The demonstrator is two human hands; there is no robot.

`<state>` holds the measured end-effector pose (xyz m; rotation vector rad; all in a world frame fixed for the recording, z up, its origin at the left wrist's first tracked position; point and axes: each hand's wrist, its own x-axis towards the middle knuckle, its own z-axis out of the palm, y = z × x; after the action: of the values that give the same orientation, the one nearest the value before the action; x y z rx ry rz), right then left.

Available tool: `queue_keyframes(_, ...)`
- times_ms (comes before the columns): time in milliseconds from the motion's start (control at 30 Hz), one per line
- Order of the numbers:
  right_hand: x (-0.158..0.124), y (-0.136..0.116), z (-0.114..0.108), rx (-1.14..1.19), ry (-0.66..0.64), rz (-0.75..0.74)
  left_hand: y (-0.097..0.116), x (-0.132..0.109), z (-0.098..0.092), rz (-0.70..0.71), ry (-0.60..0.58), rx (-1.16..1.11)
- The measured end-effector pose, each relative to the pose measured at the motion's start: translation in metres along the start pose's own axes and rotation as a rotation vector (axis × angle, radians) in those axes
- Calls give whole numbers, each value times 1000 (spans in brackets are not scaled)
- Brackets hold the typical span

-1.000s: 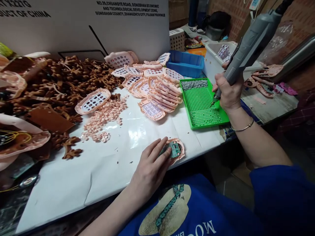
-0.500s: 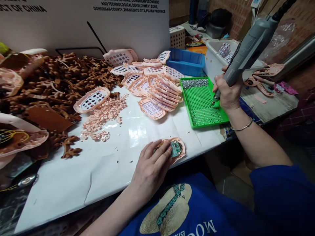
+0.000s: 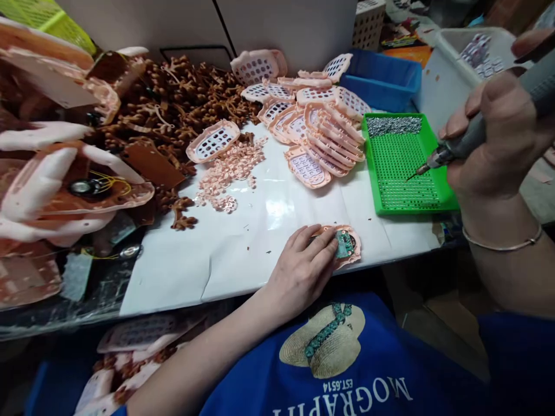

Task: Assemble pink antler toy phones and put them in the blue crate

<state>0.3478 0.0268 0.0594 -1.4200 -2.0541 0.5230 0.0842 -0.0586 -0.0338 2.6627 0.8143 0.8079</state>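
Near the table's front edge my left hand (image 3: 301,268) lies over a pink plastic shell (image 3: 356,245), its fingers curved across it and holding it down. A green circuit board (image 3: 345,244) shows inside the shell beyond my fingertips. My right hand (image 3: 498,133) is wrapped round a grey electric screwdriver (image 3: 466,138). The thin bit points down and left, above the green perforated tray (image 3: 377,193). Small silvery screws (image 3: 395,126) are heaped at the tray's far end, and others sit in its holes.
Stacked pink shells (image 3: 321,136) with button holes lie mid-table. Left of them are small pink rings (image 3: 232,167) and a heap of brown branched parts (image 3: 199,86). A blue bin (image 3: 384,81) and white bin (image 3: 442,72) stand behind the tray. Wired shells (image 3: 108,190) are at far left.
The view has swung left and down, so the table things sit further right and more shows at left. The screwdriver has lifted and moved right relative to the tray. My left hand stays on the shell.
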Motion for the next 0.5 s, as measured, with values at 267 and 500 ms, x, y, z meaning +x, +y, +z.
queue_keyframes(267,-44,-53,39,307,327,15,0,1,-2,-4,-20,0)
queue_keyframes(500,-39,-55,63,539,392,-44,1,1,-2,2,-14,32)
